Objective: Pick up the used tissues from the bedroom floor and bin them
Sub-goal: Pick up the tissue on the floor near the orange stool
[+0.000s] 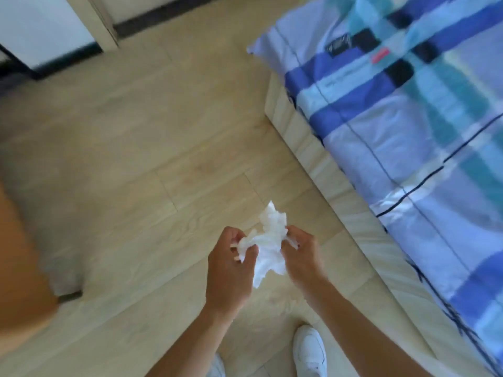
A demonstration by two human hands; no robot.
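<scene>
A crumpled white tissue (pixel 268 242) hangs between my two hands above the wooden floor (pixel 141 148), low in the middle of the head view. My left hand (pixel 230 270) pinches its left side with thumb and fingers. My right hand (pixel 302 254) grips its right edge. Part of the tissue sticks up above my fingers and part droops below them. No bin is in view, and I see no other tissue on the floor.
A bed with a blue and white checked cover (pixel 408 126) fills the right side, its pale base (pixel 313 148) running diagonally. An orange-brown piece of furniture (pixel 19 268) stands at the left edge. A doorway (pixel 54 34) is at the top left. My white shoes (pixel 310 352) are below.
</scene>
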